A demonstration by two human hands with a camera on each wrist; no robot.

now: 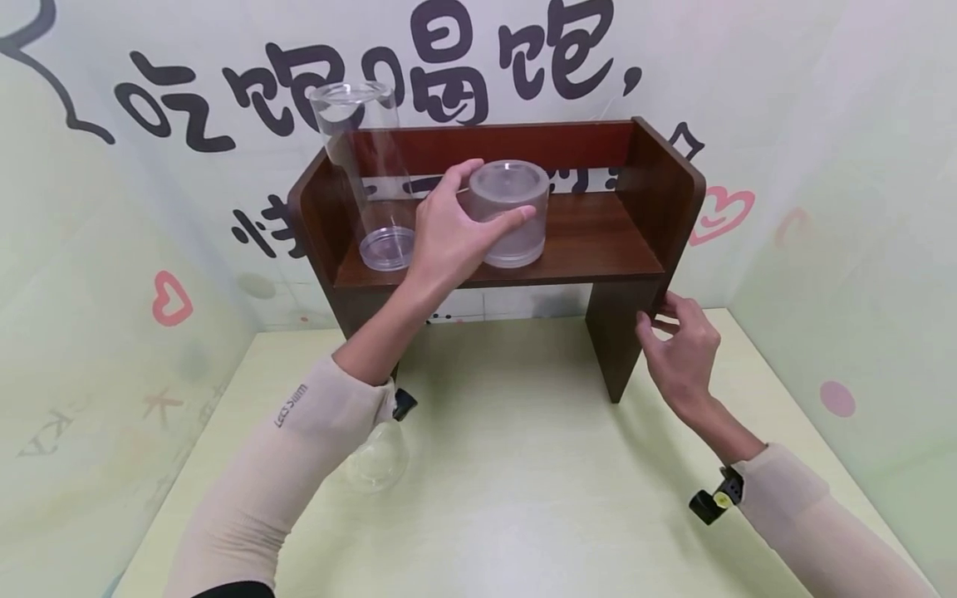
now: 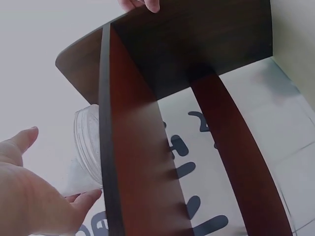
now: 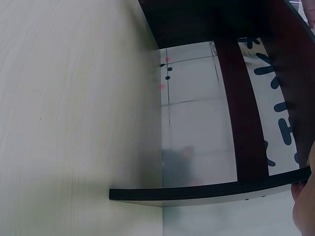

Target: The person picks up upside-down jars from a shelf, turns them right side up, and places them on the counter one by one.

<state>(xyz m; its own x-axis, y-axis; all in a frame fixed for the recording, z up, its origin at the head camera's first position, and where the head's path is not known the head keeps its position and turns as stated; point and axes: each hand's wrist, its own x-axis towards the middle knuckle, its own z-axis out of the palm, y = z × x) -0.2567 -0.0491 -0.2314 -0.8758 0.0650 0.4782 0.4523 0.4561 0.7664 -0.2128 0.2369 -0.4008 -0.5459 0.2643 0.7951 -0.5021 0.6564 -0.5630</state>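
The left hand (image 1: 449, 232) curls its fingers round a frosted jar (image 1: 511, 212) standing mid-shelf on the wooden rack (image 1: 598, 241), near its front edge. At the jar's nine o'clock stands a tall clear tube (image 1: 366, 174); toward three o'clock the shelf lies open. The right hand (image 1: 676, 345), loosely curled, touches the rack's right leg.

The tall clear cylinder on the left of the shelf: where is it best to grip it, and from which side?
Probably grip the tall clear cylinder round its middle wall, coming from the front. It stands upright on the wooden shelf, whose side panel blocks its left, while the frosted jar, held by the left hand, stands at its right.
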